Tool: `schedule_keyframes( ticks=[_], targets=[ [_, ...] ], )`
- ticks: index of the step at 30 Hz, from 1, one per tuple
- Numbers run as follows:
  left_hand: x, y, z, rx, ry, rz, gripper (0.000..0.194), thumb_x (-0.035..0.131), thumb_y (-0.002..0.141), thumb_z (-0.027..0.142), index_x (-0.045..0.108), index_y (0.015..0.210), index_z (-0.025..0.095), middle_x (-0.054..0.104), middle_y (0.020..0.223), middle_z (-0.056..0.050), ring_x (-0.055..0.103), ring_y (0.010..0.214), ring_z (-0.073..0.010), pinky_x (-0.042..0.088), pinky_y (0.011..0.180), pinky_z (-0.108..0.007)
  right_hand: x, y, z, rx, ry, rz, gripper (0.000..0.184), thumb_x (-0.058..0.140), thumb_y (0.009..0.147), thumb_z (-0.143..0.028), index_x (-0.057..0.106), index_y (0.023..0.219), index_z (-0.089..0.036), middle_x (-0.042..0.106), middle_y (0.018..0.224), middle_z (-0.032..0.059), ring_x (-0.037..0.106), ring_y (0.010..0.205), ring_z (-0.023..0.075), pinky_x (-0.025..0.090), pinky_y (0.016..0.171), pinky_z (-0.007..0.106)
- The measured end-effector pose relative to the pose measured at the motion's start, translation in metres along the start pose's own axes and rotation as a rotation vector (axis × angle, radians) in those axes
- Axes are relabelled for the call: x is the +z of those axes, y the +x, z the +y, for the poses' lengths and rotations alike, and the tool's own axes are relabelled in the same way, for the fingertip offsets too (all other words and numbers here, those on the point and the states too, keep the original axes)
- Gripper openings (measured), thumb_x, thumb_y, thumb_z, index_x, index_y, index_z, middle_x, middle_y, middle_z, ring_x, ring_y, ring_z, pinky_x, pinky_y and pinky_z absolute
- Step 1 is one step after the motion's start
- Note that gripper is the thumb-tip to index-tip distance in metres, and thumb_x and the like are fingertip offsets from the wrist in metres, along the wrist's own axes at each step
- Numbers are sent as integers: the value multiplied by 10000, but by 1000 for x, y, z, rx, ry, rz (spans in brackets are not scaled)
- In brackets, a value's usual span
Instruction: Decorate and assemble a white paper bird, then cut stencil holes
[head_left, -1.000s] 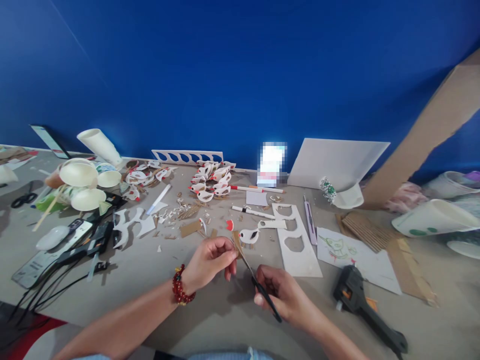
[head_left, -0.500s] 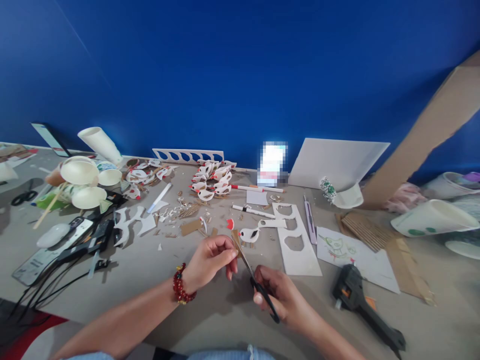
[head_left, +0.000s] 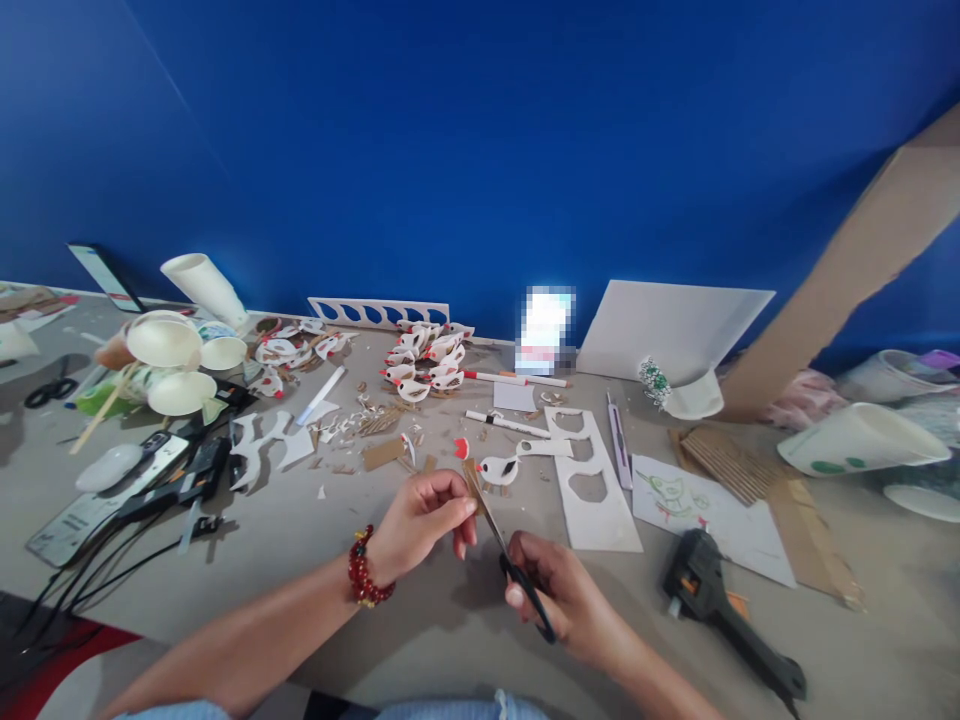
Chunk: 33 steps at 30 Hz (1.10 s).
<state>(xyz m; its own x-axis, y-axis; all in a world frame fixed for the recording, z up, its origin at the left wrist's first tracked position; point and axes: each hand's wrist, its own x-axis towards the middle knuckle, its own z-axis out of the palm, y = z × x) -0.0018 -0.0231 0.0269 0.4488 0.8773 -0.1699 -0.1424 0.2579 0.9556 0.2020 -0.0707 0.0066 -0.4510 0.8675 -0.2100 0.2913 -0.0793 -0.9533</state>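
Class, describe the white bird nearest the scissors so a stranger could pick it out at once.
Below the blue wall, look on the grey table for the scissors in the right hand. Just right of their tips lies a white bird cutout, apart from the cluster of similar birds.

Craft workshop table (head_left: 264, 545), scissors (head_left: 496, 528), glue gun (head_left: 724, 611), bird cutouts (head_left: 412, 389), corrugated cardboard (head_left: 729, 464)

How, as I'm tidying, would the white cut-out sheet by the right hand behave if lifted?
The white cut-out sheet looks thin, so it is probably light. It lies flat with a straight right edge, suggesting some stiffness, but the narrow parts around its openings may bend or tear.
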Motion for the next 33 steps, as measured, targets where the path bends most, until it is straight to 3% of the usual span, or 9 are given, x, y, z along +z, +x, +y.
schedule_keyframes(
  ticks=[7, 21, 27, 33],
  targets=[
    [4, -2, -1, -17, 22, -18, 286, 614, 835, 350, 521, 661, 143, 635, 572, -11, 551, 433, -80, 425, 452, -184, -3, 0, -1, 5, -3, -9, 622, 528, 680, -808, 363, 662, -209, 311, 581, -60, 253, 545, 95, 191, 470, 229],
    [5, -3, 0, 22, -6, -28, 271, 603, 851, 336, 531, 681, 138, 644, 597, -24, 568, 467, -91, 445, 488, -202, 0, -1, 1, -34, -76, 30, 605, 480, 733, -792, 326, 647, -213, 287, 597, -62, 252, 552, 101, 200, 488, 239],
    [3, -2, 5, 75, 45, 83, 291, 592, 855, 367, 532, 679, 144, 588, 560, 8, 507, 459, -71, 419, 466, -182, -1, 0, -2, -25, -70, 40, 614, 513, 705, -795, 335, 628, -212, 300, 581, -63, 255, 548, 99, 204, 483, 234],
    [7, -2, 0, 66, 69, 84, 291, 577, 860, 371, 539, 679, 146, 587, 547, 9, 491, 437, -63, 416, 450, -175, 1, 0, -4, -31, -10, 15, 611, 514, 703, -797, 345, 652, -212, 311, 591, -62, 257, 548, 97, 200, 478, 231]
  ],
)
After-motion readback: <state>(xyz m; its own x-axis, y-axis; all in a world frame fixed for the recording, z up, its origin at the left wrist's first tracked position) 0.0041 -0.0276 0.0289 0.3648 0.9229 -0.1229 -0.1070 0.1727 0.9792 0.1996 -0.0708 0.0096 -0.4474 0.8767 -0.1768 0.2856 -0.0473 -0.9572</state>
